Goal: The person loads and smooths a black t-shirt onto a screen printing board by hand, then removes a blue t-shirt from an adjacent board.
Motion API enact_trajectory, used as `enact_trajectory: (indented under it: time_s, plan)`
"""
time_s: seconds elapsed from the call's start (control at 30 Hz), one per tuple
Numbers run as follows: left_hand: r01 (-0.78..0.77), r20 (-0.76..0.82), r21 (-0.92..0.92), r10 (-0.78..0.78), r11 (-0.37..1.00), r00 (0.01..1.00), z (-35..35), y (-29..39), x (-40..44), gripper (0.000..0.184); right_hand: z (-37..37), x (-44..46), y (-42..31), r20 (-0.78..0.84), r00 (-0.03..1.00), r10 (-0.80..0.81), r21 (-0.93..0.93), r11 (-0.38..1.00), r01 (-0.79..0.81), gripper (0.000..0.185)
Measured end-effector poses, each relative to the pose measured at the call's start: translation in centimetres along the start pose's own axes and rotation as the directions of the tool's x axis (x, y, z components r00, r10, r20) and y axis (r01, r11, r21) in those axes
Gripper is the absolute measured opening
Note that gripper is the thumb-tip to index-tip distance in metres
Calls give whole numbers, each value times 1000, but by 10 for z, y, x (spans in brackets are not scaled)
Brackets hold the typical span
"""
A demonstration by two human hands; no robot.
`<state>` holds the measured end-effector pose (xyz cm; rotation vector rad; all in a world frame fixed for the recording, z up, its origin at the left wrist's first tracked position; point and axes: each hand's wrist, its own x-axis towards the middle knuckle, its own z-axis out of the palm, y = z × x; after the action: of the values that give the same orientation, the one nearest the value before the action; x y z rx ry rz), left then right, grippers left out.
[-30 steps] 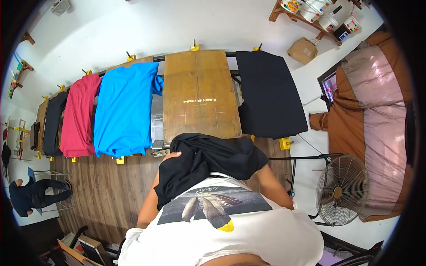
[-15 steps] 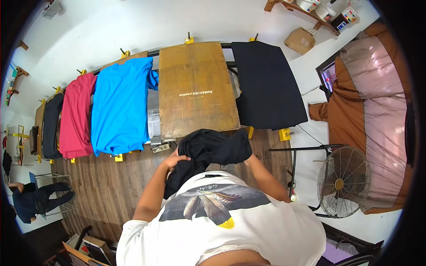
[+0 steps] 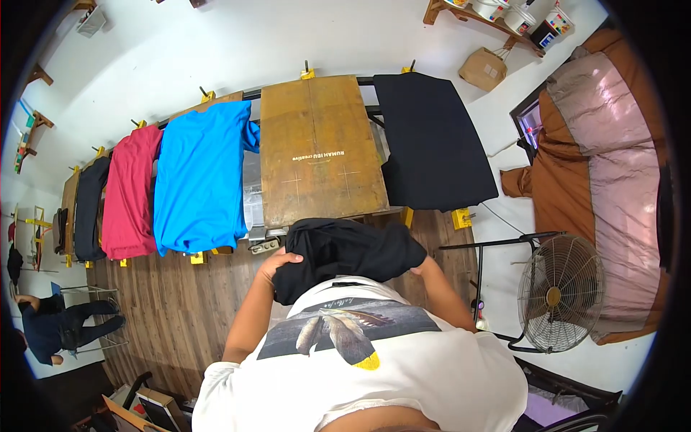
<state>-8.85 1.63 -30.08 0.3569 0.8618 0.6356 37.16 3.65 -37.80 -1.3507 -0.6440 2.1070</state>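
A bunched black cloth hangs between my two hands, close to my body. My left hand grips its left edge, thumb on top and the other fingers hidden under the fabric. At the right edge, my right hand holds the cloth, most of its fingers covered. Just beyond the cloth lies a bare wooden board with white lettering and cross marks. A blue shirt covers the board to its left, and a black shirt covers the one to its right.
A red shirt and another dark shirt lie farther left. A standing fan is at the right. A person in dark clothes is at the far left. Tubs stand on a wall shelf.
The black cloth has been gathered up and its hanging left part raised. My right hand has come into view at the cloth's right edge and shifted slightly right since the last frame.
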Motion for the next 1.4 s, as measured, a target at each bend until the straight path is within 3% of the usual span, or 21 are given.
enact_trajectory:
  time_s: [0.03, 0.13, 0.37, 0.43, 0.47, 0.5, 0.6, 0.73, 0.77, 0.83, 0.87, 0.93, 0.97, 1.0, 1.07, 1.13, 1.27, 1.3, 1.33, 1.37, 1.4]
  plan:
    - [-41, 41, -81, 45, 996, 998, 2, 3, -4, 71, 1, -6, -8, 2, 999, 42, 210, 977, -42, 56]
    - [-95, 134, -217, 126, 972, 983, 22, 10, -23, 68, 15, -31, -34, 123, 992, 33, 373, 925, -77, 57]
    - [111, 200, -360, -39, 926, 979, -9, -1, 5, 68, 14, 1, -21, 218, 976, 24, 237, 968, -77, 62]
    - [50, 185, -271, 1, 961, 983, 17, 12, 5, 65, 57, -15, -41, -90, 992, 85, 51, 995, -80, 54]
    - [-12, 175, -182, 44, 983, 984, 27, 15, 6, 63, 48, -10, -34, -93, 992, 82, 51, 996, -78, 54]
    - [45, 92, -117, -34, 992, 995, 4, 9, 21, 59, 51, -3, -30, -101, 995, 27, -29, 999, -30, 54]
    - [43, 33, -80, -40, 996, 999, 6, 12, 26, 55, 41, 20, -13, -92, 986, -139, -261, 959, 111, 53]
    - [32, -15, 29, -32, 999, 999, -4, 7, 42, 55, 31, 48, 18, -31, 941, -337, -537, 799, 268, 52]
    - [-7, -72, 167, 19, 986, 997, -14, -1, 49, 62, 9, 70, 39, -33, 941, -338, -538, 799, 268, 52]
    - [-50, -94, 306, 83, 951, 992, -18, -2, 51, 67, -42, 117, 73, 147, 765, -627, -811, 367, 456, 55]
    - [-53, -93, 306, 86, 950, 992, -31, -9, 58, 67, -33, 105, 61, 149, 764, -628, -811, 364, 458, 55]
    - [-228, -76, 663, 368, 713, 927, -71, -27, 75, 62, -2, 58, 15, 49, 868, -493, -891, 371, 261, 57]
    - [-293, -57, 719, 474, 630, 879, -73, -28, 74, 50, 9, 44, -2, 53, 868, -493, -891, 369, 264, 57]
    - [-293, -59, 719, 476, 630, 878, -70, -22, 68, 50, 18, 33, -17, 27, 868, -496, -892, 379, 244, 53]
    - [-200, -60, 887, 534, 416, 844, -51, 0, 49, 37, 14, 40, -22, 3, 868, -497, -893, 389, 226, 49]
    - [-210, -60, 898, 583, 386, 810, -38, 14, 44, 32, 2, 61, -17, -5, 709, -705, -934, 257, 249, 40]
    - [-240, -27, 924, 678, 297, 735, -19, 29, 36, 27, 19, 38, -54, 97, 656, -748, -964, 94, 250, 35]
    - [-240, -27, 925, 680, 296, 733, -27, 29, 36, 27, 12, 39, -57, 235, 641, -731, -958, -62, 280, 34]
    - [-223, 131, 973, 640, 66, 757, -39, 28, 34, 31, 5, 39, -59, 368, 622, -691, -927, -216, 308, 32]
    - [-214, 273, 962, 561, -169, 781, -49, 25, 33, 37, -1, 38, -58, 369, 621, -692, -926, -217, 309, 32]
    - [-214, 274, 962, 562, -171, 781, -48, 25, 28, 37, -4, 33, -58, 380, 700, -604, -924, -226, 307, 32]
